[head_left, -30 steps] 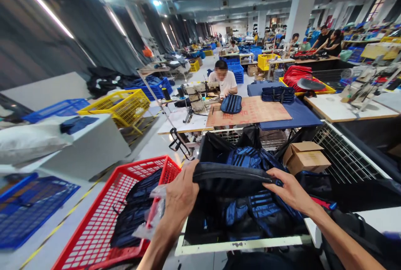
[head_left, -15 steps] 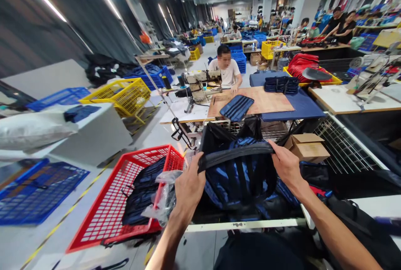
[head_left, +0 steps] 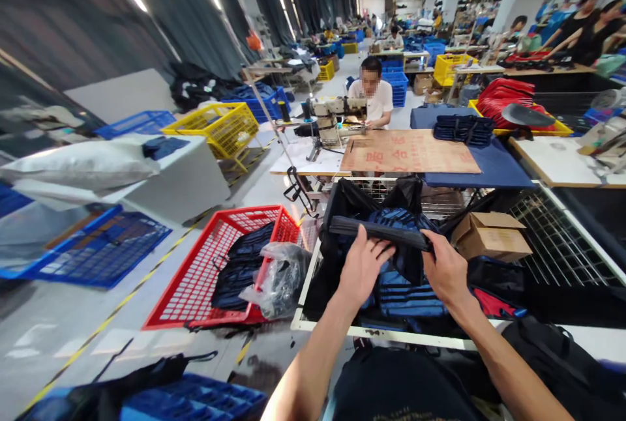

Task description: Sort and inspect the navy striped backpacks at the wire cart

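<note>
Head view. We saw both hands raised over a wire-walled bin (head_left: 548, 245) that was filled with dark blue and black fabric pieces. The left hand (head_left: 362, 264) had its grip closed on a long, flat black fabric piece (head_left: 379, 233), fingers curled over its top edge near the middle. The right hand (head_left: 445, 271) clasped the same piece at its right end, thumb on the near face. The piece was held level and edge-on above the bin, just over a blue striped bag panel (head_left: 405, 277) that lay in the bin.

All else we placed relative to the bin. A brown cardboard box (head_left: 491, 235) sat inside it at the right. Just left of the bin stood a red plastic basket (head_left: 195, 284) with dark fabric in it, and a crumpled clear plastic bag (head_left: 278, 277) lay at the basket's corner nearest the bin. Beyond the bin stood a worktop (head_left: 479, 170) that carried a brown cardboard sheet (head_left: 408, 150) and a stack of dark blue pieces (head_left: 462, 129). At that worktop's far left a person in a white shirt (head_left: 374, 92) sat behind a sewing machine (head_left: 337, 115). Farther left of the bin we saw a yellow basket (head_left: 215, 124) and, on the floor, a blue crate (head_left: 92, 248). More people stood far off to the bin's right.
</note>
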Tool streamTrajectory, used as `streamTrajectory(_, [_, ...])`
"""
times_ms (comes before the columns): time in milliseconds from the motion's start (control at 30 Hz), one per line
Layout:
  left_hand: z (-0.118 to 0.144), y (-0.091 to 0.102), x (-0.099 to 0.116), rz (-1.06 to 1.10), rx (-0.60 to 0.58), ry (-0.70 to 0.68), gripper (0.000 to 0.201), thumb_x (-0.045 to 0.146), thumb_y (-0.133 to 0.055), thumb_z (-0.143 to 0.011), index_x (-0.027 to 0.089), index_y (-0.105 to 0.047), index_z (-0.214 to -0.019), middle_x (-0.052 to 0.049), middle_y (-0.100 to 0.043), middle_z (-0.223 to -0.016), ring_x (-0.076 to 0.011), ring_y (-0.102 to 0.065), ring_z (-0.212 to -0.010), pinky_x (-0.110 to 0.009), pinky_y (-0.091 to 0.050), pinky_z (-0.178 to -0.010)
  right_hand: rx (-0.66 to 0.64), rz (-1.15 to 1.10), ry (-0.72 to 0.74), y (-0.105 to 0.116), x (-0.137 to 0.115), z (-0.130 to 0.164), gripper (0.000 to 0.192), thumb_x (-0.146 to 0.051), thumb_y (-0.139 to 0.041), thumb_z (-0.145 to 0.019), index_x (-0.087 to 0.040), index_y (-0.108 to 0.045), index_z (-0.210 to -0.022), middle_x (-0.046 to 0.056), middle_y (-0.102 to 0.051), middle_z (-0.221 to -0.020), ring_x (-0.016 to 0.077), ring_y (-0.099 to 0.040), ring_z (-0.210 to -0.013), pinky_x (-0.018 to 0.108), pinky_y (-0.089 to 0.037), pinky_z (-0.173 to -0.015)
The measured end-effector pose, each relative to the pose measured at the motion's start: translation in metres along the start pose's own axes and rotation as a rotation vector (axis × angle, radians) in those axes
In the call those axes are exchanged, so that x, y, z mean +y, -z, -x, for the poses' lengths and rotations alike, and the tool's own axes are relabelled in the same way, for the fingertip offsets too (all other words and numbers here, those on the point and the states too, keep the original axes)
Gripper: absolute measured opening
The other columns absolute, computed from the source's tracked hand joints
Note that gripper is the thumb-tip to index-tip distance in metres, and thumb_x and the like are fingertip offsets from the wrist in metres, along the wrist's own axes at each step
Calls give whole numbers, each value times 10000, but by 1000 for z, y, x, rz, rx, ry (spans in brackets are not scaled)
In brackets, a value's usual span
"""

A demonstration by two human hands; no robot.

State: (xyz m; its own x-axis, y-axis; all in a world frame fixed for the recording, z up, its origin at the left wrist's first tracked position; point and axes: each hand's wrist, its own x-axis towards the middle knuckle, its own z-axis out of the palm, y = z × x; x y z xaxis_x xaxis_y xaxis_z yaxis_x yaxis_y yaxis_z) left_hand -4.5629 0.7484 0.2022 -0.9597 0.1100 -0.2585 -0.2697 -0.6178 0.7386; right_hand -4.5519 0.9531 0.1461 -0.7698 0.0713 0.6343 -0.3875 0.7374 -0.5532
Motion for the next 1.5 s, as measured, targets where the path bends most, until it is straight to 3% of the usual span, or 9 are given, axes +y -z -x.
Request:
streamTrajectory(167, [-18, 16, 12, 3, 166, -191, 439, 434, -982, -782, 226, -640, -961, 0, -677, -990, -169, -661, -963, -312, -558, -948, -155, -84, -181, 6, 8, 47, 286, -412, -560, -1067, -244, -699, -1253, 123, -814, -1175, 302, -800, -1062, 460, -651, -978])
streamTrajectory(400, [17, 4, -53, -732, -149, -312, 270, 464, -711, -1014, 209, -716, -924, -28, -703, -910, -210, -627, -896, -335, -498, -881, -422, -304, -425, 5, 5, 69, 509, -543, -668, -996, -272, -668, -1426, 101, -818, -1267, 324, -797, -1102, 441, -658, -914])
streamTrajectory(600, [40, 6, -75, -858, -263, -288, 207, 409, -728, -992, 222, -815, -985, -74, -787, -1021, -262, -690, -1020, -364, -526, -960, -603, -445, -498, 0, 11, 72, 670, -655, -555, -1027, -171, -691, -1470, 16, -709, -685, 229, -598, -487, 338, -529, -470])
streamTrajectory(700, [40, 9, -63, -776, -236, -253, 240, 427, -733, -1001, 210, -833, -1026, -74, -813, -1096, -270, -706, -1094, -365, -516, -1011, -544, -453, -449, 6, 1, 68, 616, -573, -580, -1037, -200, -675, -1518, 110, -834, -1092, 316, -812, -967, 433, -687, -862])
streamTrajectory(833, [25, 12, -27, -502, -20, -266, 320, 518, -768, -995, 201, -762, -949, -22, -755, -919, -190, -673, -880, -298, -529, -836, -581, -393, -396, 22, -12, 59, 738, -516, -692, -1021, -345, -473, -1704, 86, -657, -1614, 310, -650, -1473, 495, -553, -1216])
streamTrajectory(1000, [-7, 27, 32, 27, 170, -312, 362, 430, -938, -853, 216, -665, -957, 13, -733, -930, -133, -691, -840, -248, -548, -816, -466, -371, -398, 10, 2, 59, 636, -443, -731, -992, -294, -593, -1595, 98, -736, -1499, 316, -729, -1353, 470, -603, -1137])
streamTrajectory(1167, [-25, 47, 62, 76, 248, -402, 391, 392, -969, -823, 194, -688, -1009, -1, -750, -991, -125, -699, -861, -243, -543, -799, -380, -306, -296, -23, 0, 52, 380, -289, -531, -1022, -208, -747, -1324, 93, -854, -1135, 270, -827, -1015, 351, -633, -886])
streamTrajectory(1300, [-9, 49, 36, -110, 276, -449, 455, 601, -892, -882, 225, -683, -1030, -28, -737, -1073, -178, -708, -995, -297, -582, -864, -413, -33, -255, -32, -21, 30, 434, -212, -510, -1008, -228, -717, -1388, 69, -861, -1005, 259, -828, -886, 306, -551, -773])
streamTrajectory(1500, [16, 42, -37, -665, 58, -218, 458, 583, -900, -867, 203, -756, -1077, -71, -766, -1023, -258, -717, -1003, -377, -590, -925, -727, 175, -131, -37, -46, 16, 591, -138, -578, -961, -216, -599, -1546, 81, -856, -1024, 275, -815, -902, 308, -459, -695])
